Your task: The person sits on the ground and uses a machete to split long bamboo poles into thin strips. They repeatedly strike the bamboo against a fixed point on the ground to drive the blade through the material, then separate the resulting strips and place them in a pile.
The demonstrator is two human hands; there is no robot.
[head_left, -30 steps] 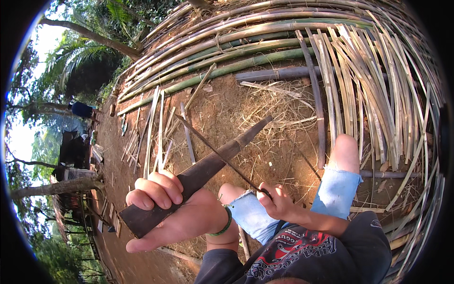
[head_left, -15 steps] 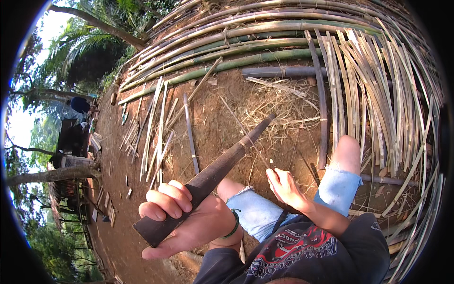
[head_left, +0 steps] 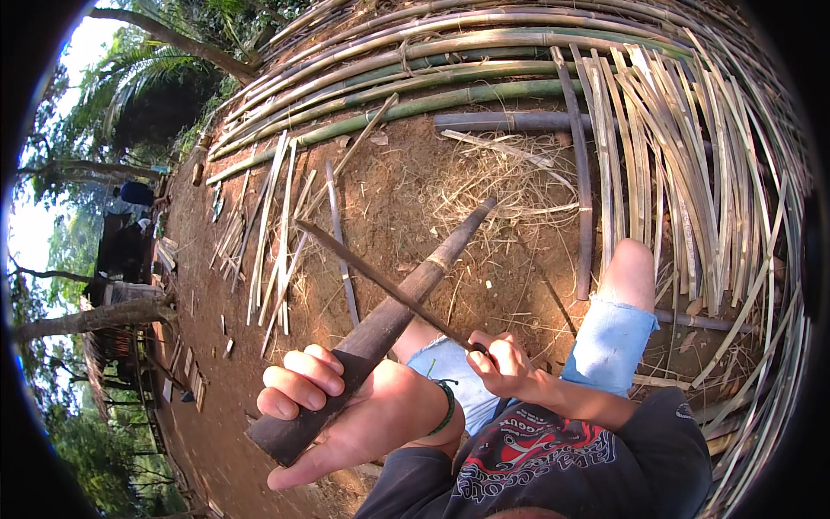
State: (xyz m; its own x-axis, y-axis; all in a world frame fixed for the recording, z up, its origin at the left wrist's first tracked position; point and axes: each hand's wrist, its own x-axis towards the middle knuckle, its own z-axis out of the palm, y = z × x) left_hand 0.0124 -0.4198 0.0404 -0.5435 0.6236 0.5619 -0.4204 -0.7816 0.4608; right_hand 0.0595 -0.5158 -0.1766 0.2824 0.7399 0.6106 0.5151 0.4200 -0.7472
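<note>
My left hand [head_left: 373, 411] is wrapped round the thick end of a dark, tapering piece of split bamboo [head_left: 387, 327], its thumb beneath and its fingers over the top. The piece slants up and away to a narrow tip over the dirt. In my right hand [head_left: 508, 370] is a long, thin-bladed knife [head_left: 361, 266], gripped by its dark handle. Its blade crosses the middle of the bamboo from lower right to upper left. Whether blade and bamboo touch, I cannot tell.
Beyond the tip lies a heap of pale shavings [head_left: 510, 186]. Many split strips [head_left: 683, 173] are stacked at the right, with long bamboo poles [head_left: 432, 99] across the far side. Loose strips [head_left: 278, 216] lie left on the dirt. My bent knee [head_left: 629, 272] is at the right.
My right hand has turned the knife, whose blade now points up to the left across the bamboo. The bamboo in my left hand has barely moved.
</note>
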